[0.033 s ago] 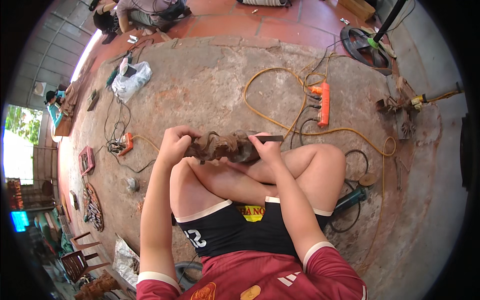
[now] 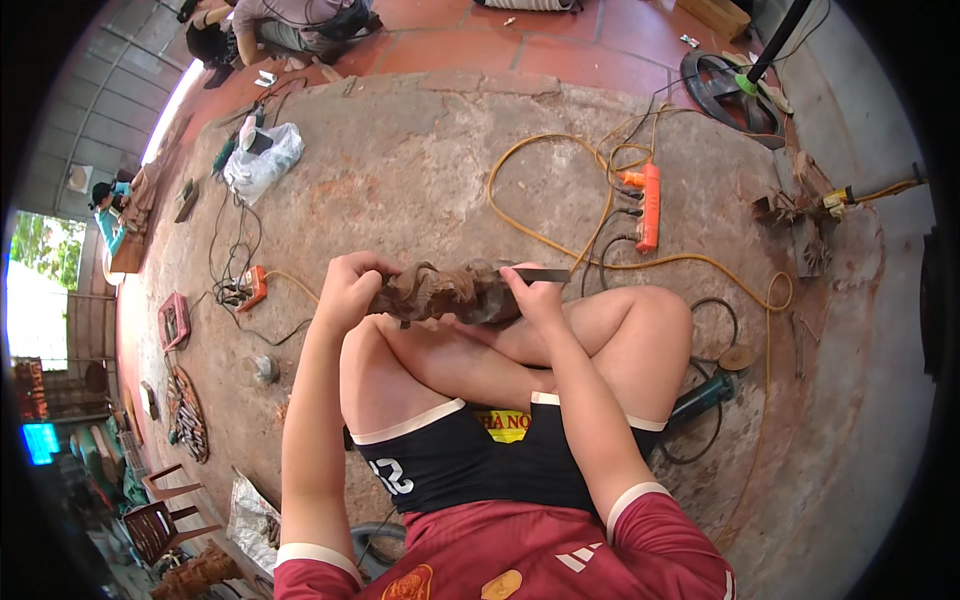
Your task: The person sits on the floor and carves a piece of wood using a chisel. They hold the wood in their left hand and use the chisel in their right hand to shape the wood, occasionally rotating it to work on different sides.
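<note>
A carved brown wooden piece [image 2: 440, 293] with deep twisting relief lies across my crossed legs. My left hand [image 2: 357, 285] is closed round its left end. At the other end, my right hand [image 2: 538, 297] pinches a thin, flat, dark strip [image 2: 546, 275] between thumb and fingers. The strip juts out to the right, and its other end lies against the carving. I cannot make out whether it is sandpaper or a blade. Part of the carving's right end is hidden by my right hand.
Orange power strips [image 2: 649, 208] with yellow and black cords lie ahead and to the left. A green power tool [image 2: 700, 398] rests beside my right knee. To the left are a pink basket [image 2: 173, 321] and a pile of hand tools [image 2: 187, 415]. Other people [image 2: 300, 25] sit farther off.
The flat strip in my right hand has tilted slightly and looks lighter. My left hand and the carving stay in place.
</note>
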`<control>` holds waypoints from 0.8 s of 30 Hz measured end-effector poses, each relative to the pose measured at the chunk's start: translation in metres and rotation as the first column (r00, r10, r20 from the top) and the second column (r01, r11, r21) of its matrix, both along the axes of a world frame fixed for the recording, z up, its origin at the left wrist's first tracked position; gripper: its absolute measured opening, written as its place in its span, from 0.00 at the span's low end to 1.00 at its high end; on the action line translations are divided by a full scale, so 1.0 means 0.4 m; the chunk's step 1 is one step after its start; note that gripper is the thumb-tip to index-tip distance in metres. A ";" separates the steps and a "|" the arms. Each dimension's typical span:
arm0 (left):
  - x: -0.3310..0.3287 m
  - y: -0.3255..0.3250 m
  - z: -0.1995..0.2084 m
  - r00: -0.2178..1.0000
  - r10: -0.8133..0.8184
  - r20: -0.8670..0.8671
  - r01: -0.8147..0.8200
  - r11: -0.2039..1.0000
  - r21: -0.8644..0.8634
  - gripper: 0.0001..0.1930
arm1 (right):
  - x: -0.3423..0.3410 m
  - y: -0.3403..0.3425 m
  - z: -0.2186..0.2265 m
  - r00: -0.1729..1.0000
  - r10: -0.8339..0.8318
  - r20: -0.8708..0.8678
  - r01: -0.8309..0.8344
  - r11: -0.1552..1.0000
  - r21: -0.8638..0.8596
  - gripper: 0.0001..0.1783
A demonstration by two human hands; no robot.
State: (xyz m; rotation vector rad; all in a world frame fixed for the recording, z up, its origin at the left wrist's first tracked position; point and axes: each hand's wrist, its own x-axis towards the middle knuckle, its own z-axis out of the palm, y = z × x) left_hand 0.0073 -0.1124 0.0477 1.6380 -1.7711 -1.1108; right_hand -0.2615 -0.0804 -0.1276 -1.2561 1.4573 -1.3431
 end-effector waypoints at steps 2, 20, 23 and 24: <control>0.007 0.001 -0.012 1.000 0.029 -0.004 -0.029 0.999 0.029 0.19 | 0.010 0.000 0.001 0.997 -0.072 0.010 0.073 0.997 -0.021 0.13; -0.069 0.159 -0.009 0.982 0.168 0.088 -0.164 0.985 -0.055 0.19 | 0.105 0.123 0.143 0.972 0.002 0.237 0.004 1.000 -0.027 0.10; -0.066 0.174 -0.010 0.984 0.143 0.110 -0.132 0.986 -0.100 0.19 | 0.103 0.123 0.125 0.920 -0.058 0.387 0.008 0.992 0.129 0.09; -0.056 0.177 -0.020 0.989 0.120 0.085 -0.107 0.984 -0.143 0.19 | 0.107 0.134 0.127 0.901 -0.066 0.430 0.007 0.990 0.138 0.11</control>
